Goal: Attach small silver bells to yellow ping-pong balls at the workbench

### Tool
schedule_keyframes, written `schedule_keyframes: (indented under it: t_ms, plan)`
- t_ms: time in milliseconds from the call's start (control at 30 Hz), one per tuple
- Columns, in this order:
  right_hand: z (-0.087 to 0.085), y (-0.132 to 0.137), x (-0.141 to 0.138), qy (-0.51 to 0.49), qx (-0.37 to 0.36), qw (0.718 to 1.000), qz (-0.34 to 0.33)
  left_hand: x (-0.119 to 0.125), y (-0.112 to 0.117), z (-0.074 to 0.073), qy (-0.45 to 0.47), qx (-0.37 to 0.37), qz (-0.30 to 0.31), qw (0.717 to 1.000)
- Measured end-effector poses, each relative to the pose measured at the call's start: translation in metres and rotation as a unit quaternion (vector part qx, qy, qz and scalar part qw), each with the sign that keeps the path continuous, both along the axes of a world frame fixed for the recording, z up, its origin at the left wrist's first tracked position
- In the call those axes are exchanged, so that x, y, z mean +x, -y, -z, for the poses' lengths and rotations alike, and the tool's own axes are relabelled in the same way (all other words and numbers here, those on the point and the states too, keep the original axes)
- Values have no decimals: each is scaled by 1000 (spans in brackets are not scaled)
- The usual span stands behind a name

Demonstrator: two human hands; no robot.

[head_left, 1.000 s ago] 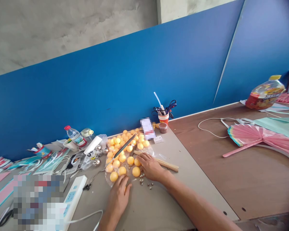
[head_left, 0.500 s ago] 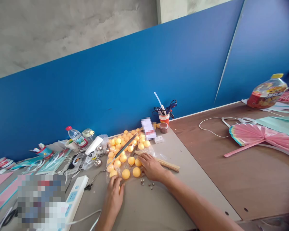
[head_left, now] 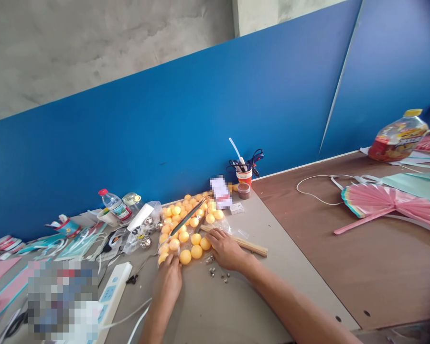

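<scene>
Orange balls (head_left: 185, 257), like table tennis balls, lie in and around a clear plastic bag (head_left: 225, 222). At the bag's near left corner is my left hand (head_left: 169, 278), its fingers bent down against the closest balls. Its fingertips are partly hidden, and I cannot make out what they hold. My right hand (head_left: 225, 246) rests palm down at the bag's right side with fingers stretched out, touching the near balls and the bundle of thin wooden sticks (head_left: 252, 246). Small silver bells (head_left: 212, 271) are scattered just below it. A long dark pointed tool (head_left: 187, 218) lies across the balls.
To the left are a white power strip (head_left: 115, 292), cables, larger silver balls (head_left: 145, 242) and a water bottle (head_left: 115, 204). A paper cup of tools (head_left: 244, 176) stands by the blue partition (head_left: 186, 129). Pink fans (head_left: 387, 199) and a big bottle (head_left: 397, 136) are on the right.
My left hand has moved slightly forward against the bag's near edge. Several near balls have shifted, closing up toward my right hand. The right hand has hardly moved.
</scene>
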State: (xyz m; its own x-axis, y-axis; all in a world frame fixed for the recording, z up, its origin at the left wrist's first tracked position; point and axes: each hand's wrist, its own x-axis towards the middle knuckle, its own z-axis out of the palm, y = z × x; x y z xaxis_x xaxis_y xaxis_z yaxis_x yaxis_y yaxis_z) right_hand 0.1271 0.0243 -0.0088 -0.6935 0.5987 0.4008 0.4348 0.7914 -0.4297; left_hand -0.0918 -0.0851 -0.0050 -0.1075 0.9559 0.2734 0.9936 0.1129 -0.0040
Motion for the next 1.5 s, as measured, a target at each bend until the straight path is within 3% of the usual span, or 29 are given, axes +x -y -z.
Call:
schedule_keyframes:
  t_ms: [133, 333, 633, 833, 1000, 1300, 1500]
  plan:
    - [1, 0, -1, -7, -1, 1000, -1, 2, -11, -3, -15, 26, -9, 1000]
    - [0, 0, -2, 0, -8, 1000, 3, 5, -20, 7, -24, 101, -7, 995]
    - [6, -2, -3, -1, -10, 1000, -3, -9, -28, 22, 40, 102, 13, 994]
    - [11, -3, -3, -4, 3, 1000, -1, 1, -34, 0, 64, 19, 23, 998]
    - [12, -4, -4, -6, 3, 1000, -3, 9, -31, -13, 37, -1, 19, 999]
    - [11, -4, -4, 8, -1, 1000, -1, 12, -20, -5, 12, 0, 46, 999]
    - [0, -1, -2, 7, -17, 1000, 3, 16, 1, 1, 28, 3, 76, 997]
